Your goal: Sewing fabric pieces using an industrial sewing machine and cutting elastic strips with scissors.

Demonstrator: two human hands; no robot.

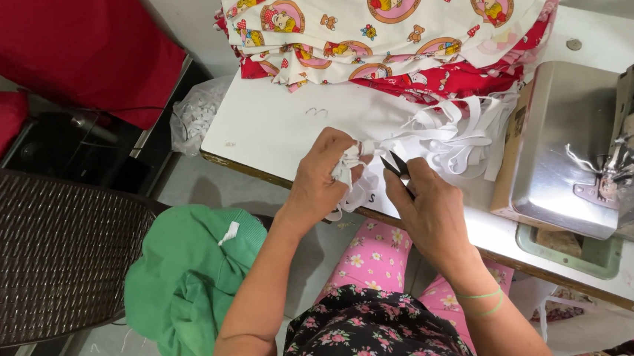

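Note:
My left hand point(322, 172) is closed around a bunch of white elastic strips point(348, 174) at the front edge of the white table point(276, 130). My right hand point(426, 208) grips small black snips point(396, 166), their blades open against the strip that stretches between my hands. That strip runs back to a loose pile of white elastic point(457, 136) lying on the table just beyond my right hand.
A stack of red and cream printed fabric pieces point(372, 33) lies at the back of the table. A sewing machine point(594, 145) stands at the right. A green cloth bundle point(191, 281) and a woven brown chair point(36, 255) sit at lower left.

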